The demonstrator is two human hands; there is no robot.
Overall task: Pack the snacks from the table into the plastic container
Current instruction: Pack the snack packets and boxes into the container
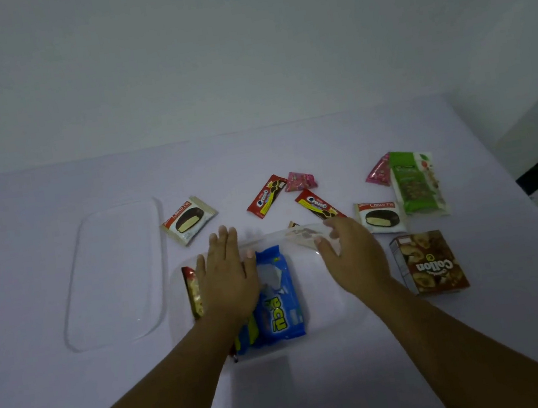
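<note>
**Both hands over the container, snacks half packed**

Your forearms come in from the bottom edge, both reaching to the clear container (340, 301) in the middle of the bench (321, 386). Left hand (228, 278) lies flat, palm down, fingers (224, 241) spread and straight, gripping nothing; it covers the left part of the container. Under and beside it: a blue pack (277, 306) lying lengthwise in the container, and a red pack (193, 292) along the container's left wall. Right hand (354, 257) is over the container's far right corner, fingers curled loosely around a small wrapper (301, 235); blurred, so you cannot tell whether they actually pinch it.

Still on the bench beyond the container: a pie pack (188, 220) at left, two red cookie sticks (266, 196) (318, 204), a pink candy (300, 180). At right: second pie pack (380, 217), green bag (416, 183) with another pink candy (378, 171) touching its left edge, and a brown box (429, 262) just right of your right wrist. Clear lid (115, 274) lies flat, well left of the container.
</note>
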